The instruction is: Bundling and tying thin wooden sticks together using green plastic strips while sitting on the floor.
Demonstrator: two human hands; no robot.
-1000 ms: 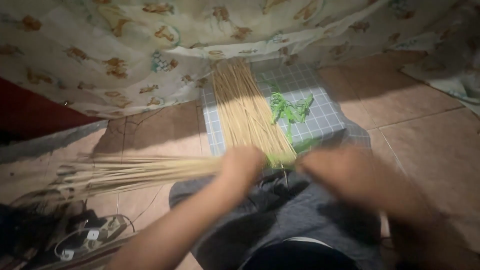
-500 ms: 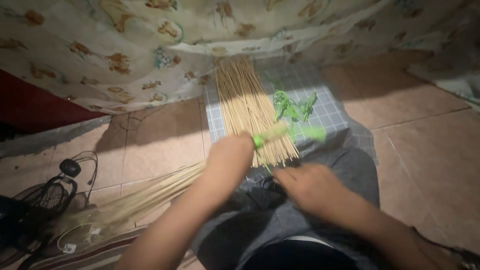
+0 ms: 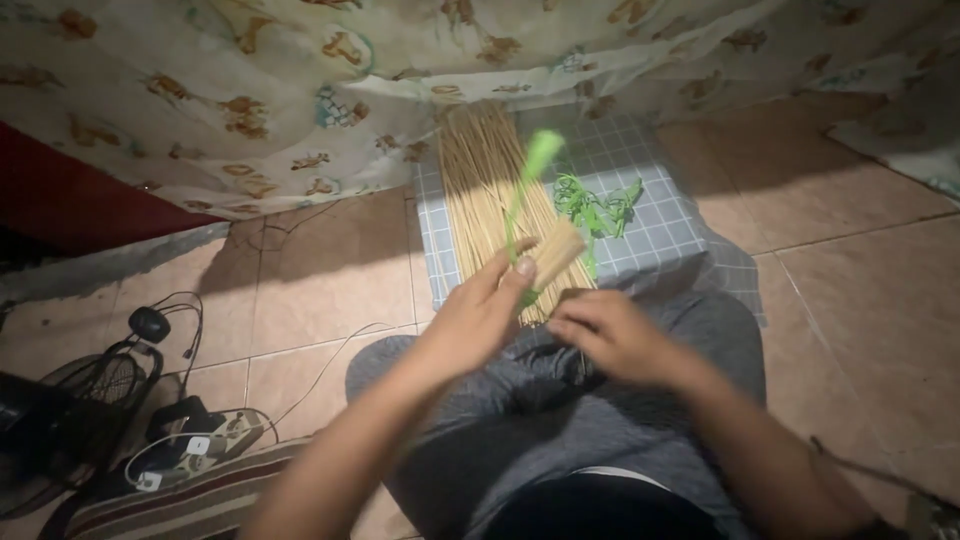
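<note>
left hand (image 3: 480, 310) closed around a small bundle of thin sticks (image 3: 556, 252), cut ends raised over the lap, likely to keep them square. a green strip (image 3: 527, 185) rose from that grip, blurred. right hand (image 3: 605, 335) curled just below; what its fingers pinched could not be told. bigger stick pile (image 3: 490, 190) and spare green strips (image 3: 597, 208) lay on the checked mat (image 3: 660, 240), near its front edge.
</note>
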